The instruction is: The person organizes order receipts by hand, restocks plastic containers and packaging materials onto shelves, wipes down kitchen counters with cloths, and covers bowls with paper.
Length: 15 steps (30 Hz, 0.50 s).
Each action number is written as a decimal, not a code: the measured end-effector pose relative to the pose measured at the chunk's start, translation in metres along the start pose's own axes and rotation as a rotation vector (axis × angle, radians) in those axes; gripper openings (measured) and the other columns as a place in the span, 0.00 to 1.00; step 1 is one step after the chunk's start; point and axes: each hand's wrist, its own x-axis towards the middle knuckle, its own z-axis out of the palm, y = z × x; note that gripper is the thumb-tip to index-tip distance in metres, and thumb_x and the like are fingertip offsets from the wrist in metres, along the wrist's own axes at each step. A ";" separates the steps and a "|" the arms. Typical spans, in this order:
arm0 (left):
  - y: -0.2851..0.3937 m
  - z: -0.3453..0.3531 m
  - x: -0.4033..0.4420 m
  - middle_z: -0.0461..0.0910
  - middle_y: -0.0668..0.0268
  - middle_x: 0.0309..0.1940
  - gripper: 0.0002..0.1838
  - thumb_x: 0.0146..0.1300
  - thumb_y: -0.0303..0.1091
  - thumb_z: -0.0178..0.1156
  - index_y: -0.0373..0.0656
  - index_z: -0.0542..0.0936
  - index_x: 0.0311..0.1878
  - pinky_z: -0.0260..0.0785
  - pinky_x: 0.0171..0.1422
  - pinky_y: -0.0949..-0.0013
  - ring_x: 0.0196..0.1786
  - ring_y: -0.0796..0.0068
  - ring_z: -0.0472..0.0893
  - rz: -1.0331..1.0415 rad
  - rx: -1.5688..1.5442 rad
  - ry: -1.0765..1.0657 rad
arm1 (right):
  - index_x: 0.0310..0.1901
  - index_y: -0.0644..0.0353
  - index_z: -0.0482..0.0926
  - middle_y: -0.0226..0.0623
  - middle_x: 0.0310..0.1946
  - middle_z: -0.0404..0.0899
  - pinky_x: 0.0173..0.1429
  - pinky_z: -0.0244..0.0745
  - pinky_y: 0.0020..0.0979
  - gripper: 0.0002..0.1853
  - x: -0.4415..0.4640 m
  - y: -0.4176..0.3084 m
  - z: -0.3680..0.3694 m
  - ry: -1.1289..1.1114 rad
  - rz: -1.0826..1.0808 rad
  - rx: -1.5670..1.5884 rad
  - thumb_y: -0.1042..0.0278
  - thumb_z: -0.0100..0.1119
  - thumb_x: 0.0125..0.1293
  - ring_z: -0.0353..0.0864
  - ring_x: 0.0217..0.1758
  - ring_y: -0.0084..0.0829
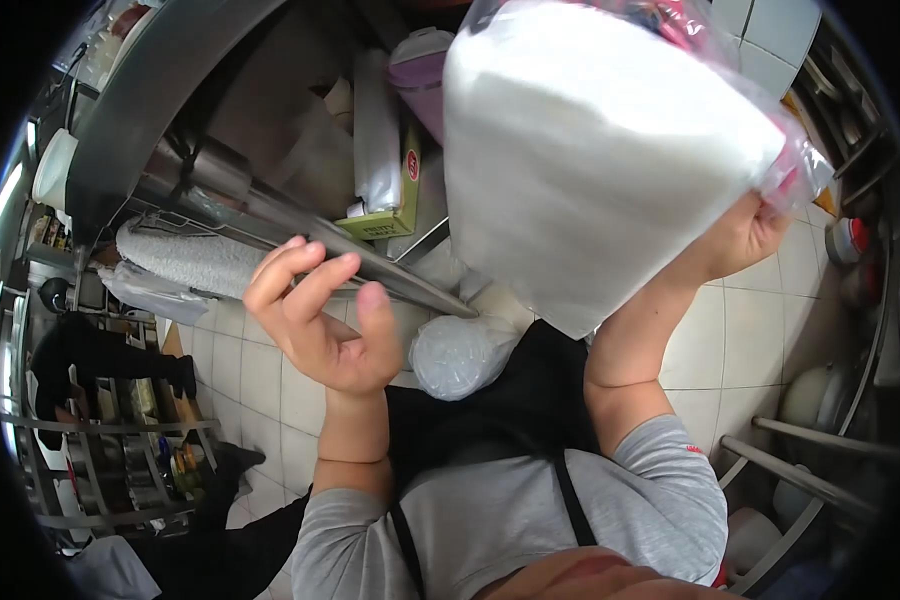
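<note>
My right hand is closed on the lower right edge of a large, flat white pack in a clear plastic wrapper with pink and red print. The pack is raised in front of me and hides what lies behind it. My left hand is in the air to the left, palm up, with fingers apart and slightly curled and nothing in it. Close beyond its fingers runs a metal rail. Between my arms, low down, is a round bundle in clear plastic; its contents are unclear.
Behind the rail, a green box holds a clear plastic roll beside a purple container. A grey towel hangs at left. Another person's dark-clothed leg is at lower left. Metal rails stand at right above the tiled floor.
</note>
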 end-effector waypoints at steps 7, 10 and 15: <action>0.015 0.004 0.047 0.58 0.49 0.64 0.41 0.49 0.55 0.64 0.39 0.62 0.60 0.50 0.69 0.51 0.66 0.50 0.59 0.286 0.062 -0.322 | 0.38 0.67 0.78 0.43 0.45 0.76 0.42 0.75 0.27 0.14 -0.042 0.008 -0.002 -0.220 -0.398 -0.201 0.63 0.59 0.59 0.78 0.35 0.32; 0.022 0.015 0.058 0.57 0.50 0.65 0.43 0.49 0.54 0.65 0.38 0.62 0.62 0.48 0.69 0.51 0.67 0.48 0.56 0.232 0.027 -0.249 | 0.39 0.65 0.78 0.42 0.41 0.78 0.39 0.75 0.25 0.11 -0.026 -0.006 -0.002 -0.188 -0.359 -0.005 0.65 0.56 0.61 0.79 0.35 0.30; 0.019 -0.001 0.030 0.70 0.56 0.53 0.23 0.50 0.37 0.64 0.42 0.74 0.51 0.60 0.61 0.59 0.57 0.57 0.68 0.181 -0.075 -0.187 | 0.44 0.65 0.77 0.41 0.37 0.80 0.40 0.78 0.26 0.10 0.024 -0.030 0.009 0.133 0.025 -0.037 0.73 0.47 0.67 0.81 0.34 0.27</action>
